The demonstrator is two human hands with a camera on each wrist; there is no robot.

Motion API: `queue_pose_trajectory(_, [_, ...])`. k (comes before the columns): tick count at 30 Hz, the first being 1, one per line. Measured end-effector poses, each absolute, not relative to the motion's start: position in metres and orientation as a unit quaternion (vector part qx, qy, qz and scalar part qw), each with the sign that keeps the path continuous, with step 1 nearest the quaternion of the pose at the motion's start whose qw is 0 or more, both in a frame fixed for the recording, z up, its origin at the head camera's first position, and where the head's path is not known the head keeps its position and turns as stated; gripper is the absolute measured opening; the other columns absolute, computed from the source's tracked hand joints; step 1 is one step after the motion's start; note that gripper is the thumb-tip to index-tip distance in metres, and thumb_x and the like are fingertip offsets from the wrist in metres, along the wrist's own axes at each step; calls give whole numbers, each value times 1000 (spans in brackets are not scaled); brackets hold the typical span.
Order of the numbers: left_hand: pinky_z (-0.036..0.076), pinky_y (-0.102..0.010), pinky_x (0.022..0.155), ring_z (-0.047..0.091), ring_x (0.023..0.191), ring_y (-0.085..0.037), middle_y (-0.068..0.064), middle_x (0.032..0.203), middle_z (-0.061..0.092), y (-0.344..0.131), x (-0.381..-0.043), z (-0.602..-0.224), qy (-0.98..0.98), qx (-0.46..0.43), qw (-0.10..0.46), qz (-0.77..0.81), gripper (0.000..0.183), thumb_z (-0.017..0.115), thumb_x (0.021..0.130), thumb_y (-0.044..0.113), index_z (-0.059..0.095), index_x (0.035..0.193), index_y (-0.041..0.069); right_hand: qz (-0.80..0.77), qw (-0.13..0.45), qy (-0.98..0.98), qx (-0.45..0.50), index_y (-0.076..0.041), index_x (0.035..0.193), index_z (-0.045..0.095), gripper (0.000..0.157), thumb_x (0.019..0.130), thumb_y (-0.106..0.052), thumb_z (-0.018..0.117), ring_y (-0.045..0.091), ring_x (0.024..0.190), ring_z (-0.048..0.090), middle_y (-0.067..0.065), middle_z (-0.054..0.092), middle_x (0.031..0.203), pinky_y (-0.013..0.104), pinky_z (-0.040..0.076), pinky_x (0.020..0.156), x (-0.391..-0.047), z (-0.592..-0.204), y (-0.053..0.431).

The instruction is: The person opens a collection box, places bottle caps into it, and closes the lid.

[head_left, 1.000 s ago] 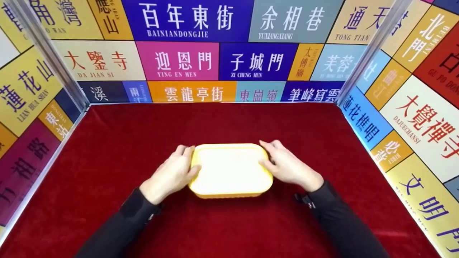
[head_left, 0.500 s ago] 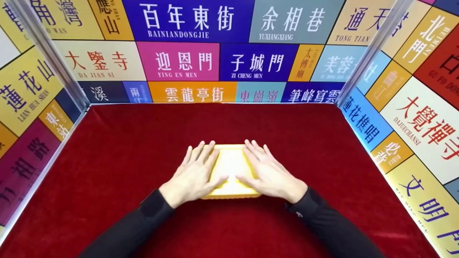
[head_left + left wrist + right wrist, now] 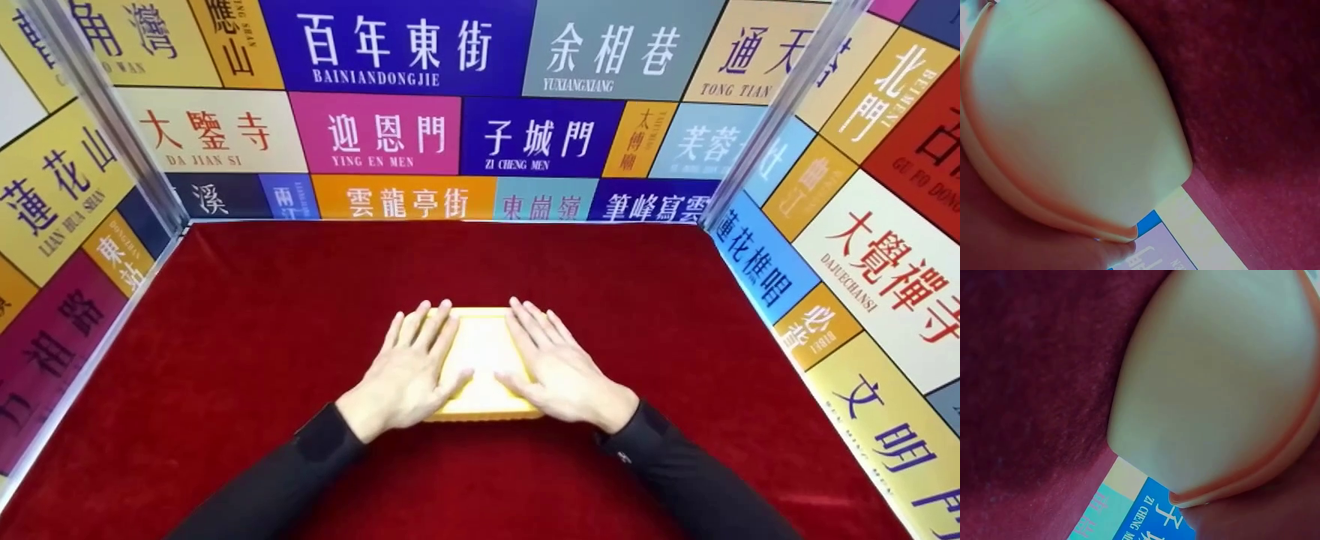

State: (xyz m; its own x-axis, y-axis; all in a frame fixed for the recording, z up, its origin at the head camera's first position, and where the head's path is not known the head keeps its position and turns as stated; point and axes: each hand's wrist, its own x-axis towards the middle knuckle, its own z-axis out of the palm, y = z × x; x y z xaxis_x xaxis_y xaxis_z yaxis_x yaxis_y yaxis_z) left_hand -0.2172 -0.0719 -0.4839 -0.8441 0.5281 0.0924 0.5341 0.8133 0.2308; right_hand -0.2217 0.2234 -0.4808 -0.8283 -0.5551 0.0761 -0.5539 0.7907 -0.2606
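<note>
A yellow rectangular food container (image 3: 482, 349) with rounded corners and a pale, overexposed top sits in the middle of the red cloth. My left hand (image 3: 405, 375) lies flat over its left side, fingers straight and pointing away from me, thumb toward the centre. Mirroring it, my right hand (image 3: 564, 375) rests flat over the right side. The left and right ends of the top are hidden under the palms. Both wrist views show the container's smooth pale side wall (image 3: 1078, 124) and its rim from close by; a blurred part of each hand is along that rim.
Red velvet cloth (image 3: 480, 480) covers the table. Panels with coloured street-sign lettering (image 3: 375, 131) stand at the back and on both sides, joined by metal corner posts (image 3: 787, 97).
A second ago both hands gripped the container's left and right ends. They have since moved inward and flattened onto its top. In the last half second they have stayed nearly still.
</note>
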Motion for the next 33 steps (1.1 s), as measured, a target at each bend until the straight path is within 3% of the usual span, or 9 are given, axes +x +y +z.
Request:
queue_pose_trajectory(20, [22, -76, 145, 29, 178, -52, -24, 189, 35, -99, -220, -480, -945, -260, 60, -189, 90, 55, 116, 67, 44, 178, 3, -183, -41, 938, -291, -6, 184, 31, 92, 116, -62, 61, 38, 183, 24, 14, 29, 194, 59, 26, 148, -225, -473, 236])
queue_pose_trajectory(33, [23, -79, 143, 32, 177, -54, -19, 192, 31, -111, -216, -487, -942, -249, 44, -219, 91, 55, 116, 68, 40, 180, 5, -199, -51, 940, -272, -10, 183, 36, 89, 116, -62, 63, 36, 183, 25, 11, 32, 193, 56, 43, 140, -219, -482, 246])
